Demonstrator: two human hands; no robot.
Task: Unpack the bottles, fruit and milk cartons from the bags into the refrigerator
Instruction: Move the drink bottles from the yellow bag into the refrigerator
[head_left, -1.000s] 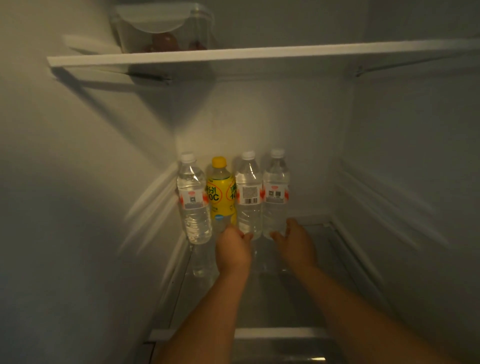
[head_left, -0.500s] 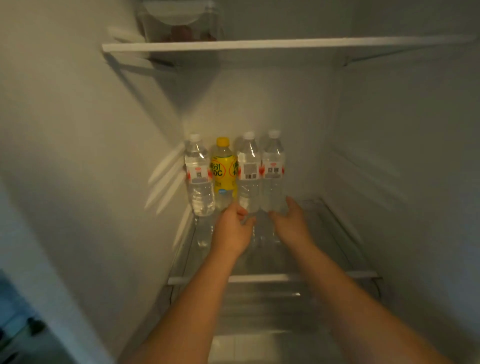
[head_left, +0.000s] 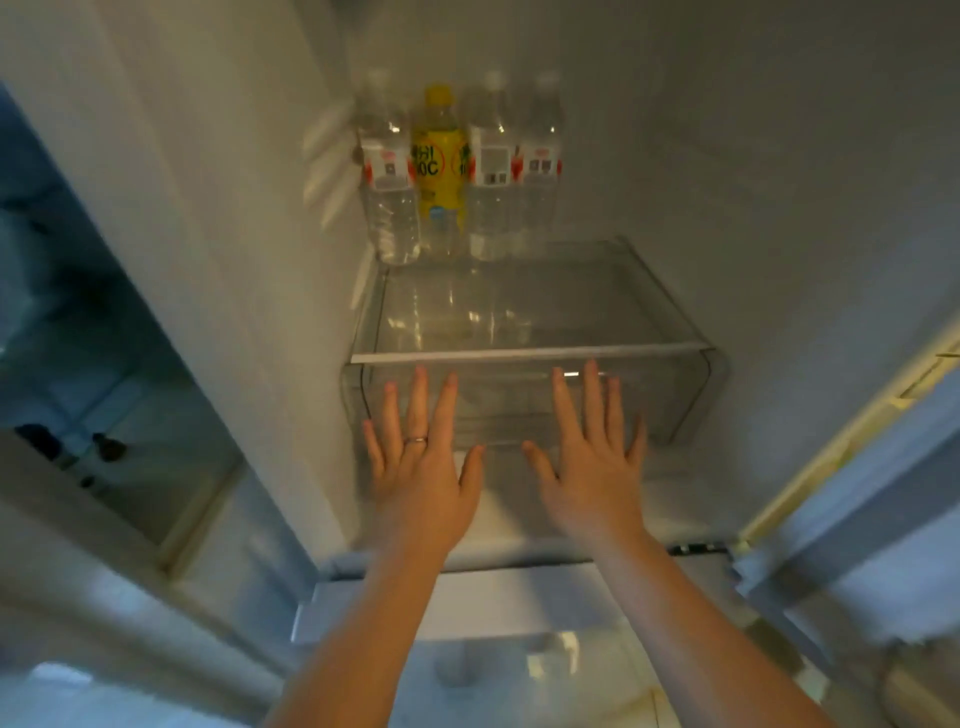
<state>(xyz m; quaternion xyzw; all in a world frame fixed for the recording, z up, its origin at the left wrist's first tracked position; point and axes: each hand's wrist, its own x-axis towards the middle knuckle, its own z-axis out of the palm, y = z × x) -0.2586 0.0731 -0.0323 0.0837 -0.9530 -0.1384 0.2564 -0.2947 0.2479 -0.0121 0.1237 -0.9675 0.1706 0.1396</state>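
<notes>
Bottles (head_left: 457, 166): four upright, back-left corner of shelf (head_left: 530, 356). Your left hand (head_left: 421, 478), right hand (head_left: 592, 467): grip empty, fingers spread. Stand the next rightward along the back edge.

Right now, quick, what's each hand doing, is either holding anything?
Left hand: open, fingers spread, holding nothing.
Right hand: open, fingers spread, holding nothing.

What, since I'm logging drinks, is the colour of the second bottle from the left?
The bottle is bright yellow; best seen in the head view.
</notes>
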